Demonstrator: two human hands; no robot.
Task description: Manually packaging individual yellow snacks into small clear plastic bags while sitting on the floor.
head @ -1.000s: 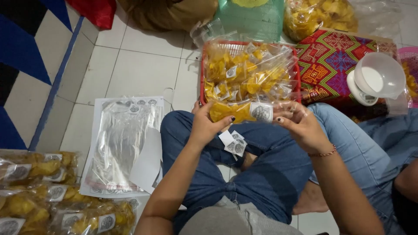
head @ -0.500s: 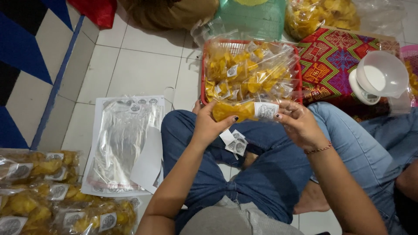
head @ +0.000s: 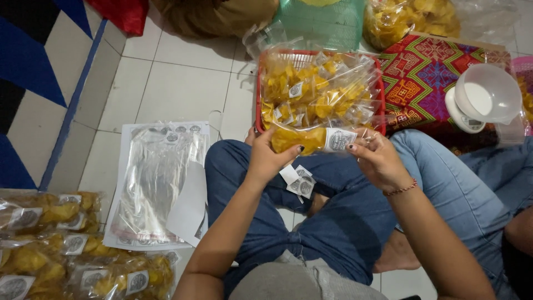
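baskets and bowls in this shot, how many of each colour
Red basket, filled with packets of yellow chips: 1
Green basket, at the top edge: 1
White bowl, sitting on a small scale: 1
Total: 3

The left hand and right hand hold one chip packet just in front of the red basket.

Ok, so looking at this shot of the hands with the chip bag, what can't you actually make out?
- Head view: the round label on the held chip bag is too small and blurred to tell its design.
- The right hand covers the bag's right end, so its seal is hidden.
- The red basket floor is buried under packed bags.
- The stacked bags at lower left are cut off by the frame edge.
- The left hand hides the bag's underside.
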